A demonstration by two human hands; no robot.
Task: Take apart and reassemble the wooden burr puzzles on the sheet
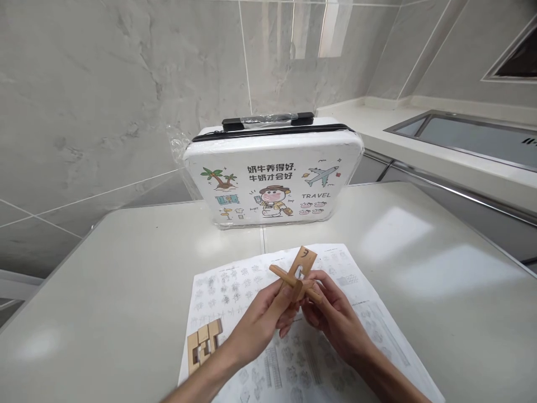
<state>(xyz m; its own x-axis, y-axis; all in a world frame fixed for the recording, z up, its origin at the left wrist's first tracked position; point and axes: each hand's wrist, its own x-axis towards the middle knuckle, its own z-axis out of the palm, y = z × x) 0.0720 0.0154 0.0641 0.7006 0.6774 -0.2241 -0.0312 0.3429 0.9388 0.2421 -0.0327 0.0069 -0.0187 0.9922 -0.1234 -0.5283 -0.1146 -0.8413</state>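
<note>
Crossed wooden pieces [282,271] are held up between both hands, above a printed sheet [344,260] spread on the pale table [104,285]. One flat bar bears a dark mark near its upper end (a letter or a numeral, hard to tell which) and has a slot lower down, while a slimmer stick lies across it. The left hand [262,319] grips the cluster from its side, thumb pressed near the crossing and fingers curled beneath. The right hand [333,313] pinches it from the other side, fingertips close to the slot. How deeply the pieces are seated in one another is hidden by the fingers.

Since the grip looks to rest on thumbs and fingertips, easing either hand could let the slim stick slide or twist out of line, and a loose piece might then drop onto the paper. Forcing a joint at a slant could chafe its edges or jam it. Beside the left forearm, a group of notched wooden blocks [203,334] lies on the sheet; a low sweep of that arm could scatter them or drag the paper. Farther back, the white suitcase [274,179] stands well apart from the hands
</note>
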